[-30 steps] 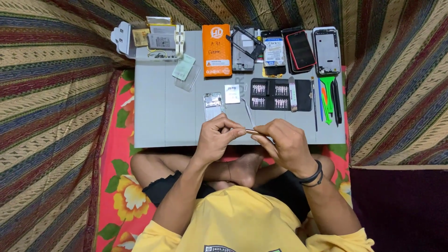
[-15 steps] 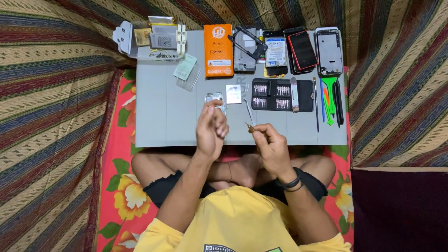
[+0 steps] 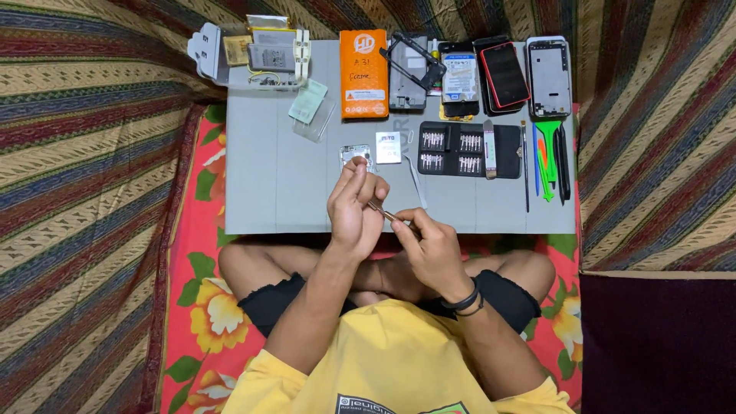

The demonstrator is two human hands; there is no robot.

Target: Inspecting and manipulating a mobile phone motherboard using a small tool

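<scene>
One person is sitting cross-legged at the near edge of a grey mat (image 3: 276,192), both hands working over that edge near its middle. The right hand (image 3: 432,249) is pinching one thin metal tool (image 3: 386,214) (tweezers or a driver, too small to tell), tip pointing up-left toward the left hand (image 3: 355,207). The left hand's fingers are curling closed around something small at the tool's tip; what it is cannot be made out.

Just beyond the left fingertips one small silver part (image 3: 354,156) is lying on the mat, one white card (image 3: 388,147) beside it.

One black bit case (image 3: 468,149) is lying open right of centre, four clusters of bits showing. Along the far edge: one orange box (image 3: 363,73), then four phones or phone frames (image 3: 483,73) in a row toward the far right corner. One clear tray (image 3: 253,54) is sitting at the far left corner. Near the right edge, green pry tools (image 3: 547,153) (count unclear) are lying lengthwise.
</scene>
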